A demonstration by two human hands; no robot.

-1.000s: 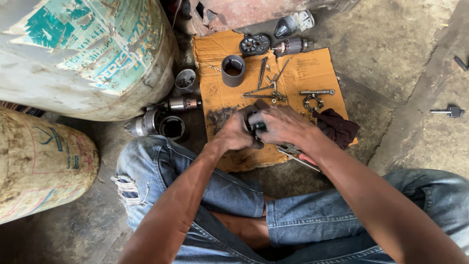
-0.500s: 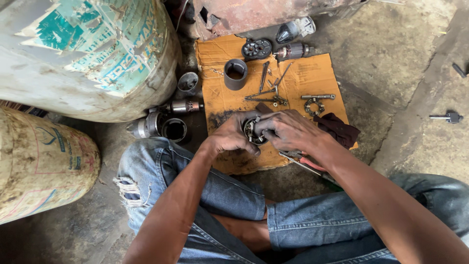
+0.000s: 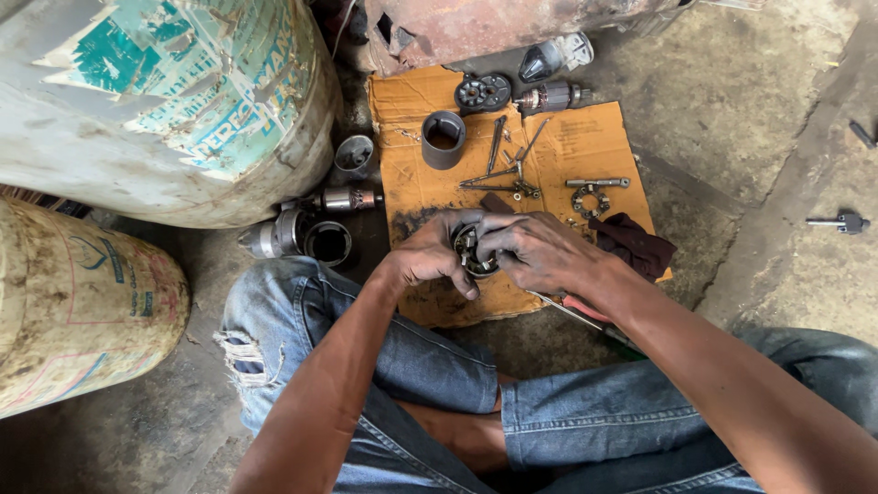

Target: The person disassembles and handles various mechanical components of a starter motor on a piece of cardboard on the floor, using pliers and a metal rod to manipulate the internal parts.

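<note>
1. Both hands have stayed over the near edge of the cardboard sheet (image 3: 585,146) since the earlier frames; the fingers have shifted slightly around the part they hold, and the view has drifted a little.
2. Left hand (image 3: 430,252) grasps the round metal part (image 3: 474,252) from its 9 o'clock side, thumb and fingers curled around the rim.
3. Right hand (image 3: 540,252) clasps the same part from 3 o'clock, fingers bent over its top, hiding most of it.
4. At 12 o'clock from the hands lie a dark cylindrical sleeve (image 3: 444,139), a round toothed plate (image 3: 483,92), an armature (image 3: 549,95) and thin rods and bolts (image 3: 498,169).
5. At 2 o'clock sits a small ring piece (image 3: 590,198); a dark red rag (image 3: 636,245) lies just beside the right wrist.
6. At 9 o'clock, off the cardboard, rest a metal housing (image 3: 306,240), a second armature (image 3: 346,199) and a grey cup (image 3: 353,154).
7. Two large drums (image 3: 174,101) crowd the 10 o'clock side.
8. A screwdriver (image 3: 572,311) lies partly under the right forearm.
</note>
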